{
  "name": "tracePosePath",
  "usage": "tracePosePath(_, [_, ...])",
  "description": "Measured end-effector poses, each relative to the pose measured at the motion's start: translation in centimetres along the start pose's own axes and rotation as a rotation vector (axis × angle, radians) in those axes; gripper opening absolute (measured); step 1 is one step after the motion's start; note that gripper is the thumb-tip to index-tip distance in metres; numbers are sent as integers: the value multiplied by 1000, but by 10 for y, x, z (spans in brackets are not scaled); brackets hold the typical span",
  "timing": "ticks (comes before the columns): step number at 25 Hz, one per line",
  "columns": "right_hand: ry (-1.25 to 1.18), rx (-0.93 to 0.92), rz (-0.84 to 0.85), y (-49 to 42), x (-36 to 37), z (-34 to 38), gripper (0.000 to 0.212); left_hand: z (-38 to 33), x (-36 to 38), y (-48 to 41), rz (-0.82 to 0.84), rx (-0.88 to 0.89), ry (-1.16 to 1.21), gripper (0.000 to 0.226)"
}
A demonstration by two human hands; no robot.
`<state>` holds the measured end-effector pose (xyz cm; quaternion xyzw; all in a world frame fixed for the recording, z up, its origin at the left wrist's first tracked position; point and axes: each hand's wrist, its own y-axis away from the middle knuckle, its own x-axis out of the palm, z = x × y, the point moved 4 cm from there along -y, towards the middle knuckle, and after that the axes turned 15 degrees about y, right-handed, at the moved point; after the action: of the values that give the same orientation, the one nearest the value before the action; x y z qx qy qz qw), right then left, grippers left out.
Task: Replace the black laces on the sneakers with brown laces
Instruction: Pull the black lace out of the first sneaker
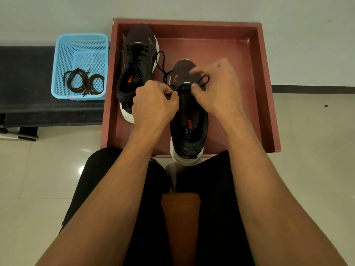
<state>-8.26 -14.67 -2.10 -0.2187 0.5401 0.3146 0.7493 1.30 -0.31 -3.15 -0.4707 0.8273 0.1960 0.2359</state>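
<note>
Head view: looking down past two bare forearms and dark-clad knees to a tiled floor.
Floor: pale glossy tiles [311, 143] with light glare; a plain pale wall [288, 45] behind, edged by a dark skirting strip.
Tray: a reddish-brown square tray [267, 104] sits on the floor against the wall.
Near sneaker: a black sneaker [189, 129] with a white sole, heel overhanging the tray's front edge, toe pointing away.
Black lace: the black lace [163, 68] runs only through the eyelets nearest the toe, its loose end trailing toward the other shoe.
Left hand: the left hand [153, 104] is pinched shut on the lace at the shoe's left side.
Right hand: the right hand [217, 87] pinches the lace on the right side, forefinger lifted.
Far sneaker: the second sneaker [137, 70] lies at the tray's left, fully laced in black.
Basket: a light blue perforated basket [63, 60] rests on a dark bench [25, 79] left of the tray.
Brown laces: the brown laces [83, 82] lie coiled in the basket's front.
</note>
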Motion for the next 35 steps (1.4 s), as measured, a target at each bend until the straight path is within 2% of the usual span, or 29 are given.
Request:
tracePosePath(3, [88,-88,103,3,9,16,23,-1,1,0,1,7,9,17])
tracePosePath(9, [141,-79,39,3,7,18,5,-2,2,0,-1,17,15,16])
tracePosePath(13, [29,123,-64,-6,-6,-12,11,0,1,0,2,15,13,15])
tracePosePath(17, [45,312,-90,-3,-13,-45,15,0,1,-1,4,17,10,15])
tracePosePath(19, [43,239,-99,-1,-13,-39,10,0,1,0,4,16,17,15])
tracePosePath(20, [34,152,-91,-2,-12,-30,14,0,2,0,4,16,20,15])
tracePosePath(22, [13,-29,-18,-3,-5,-8,20,0,2,0,0,17,18,16])
tracePosePath(24, [17,-115,80,0,5,8,19,-1,2,-1,-1,17,16,18])
tracePosePath(35, [83,-62,34,1,15,11,5,-4,3,0,0,29,24,18])
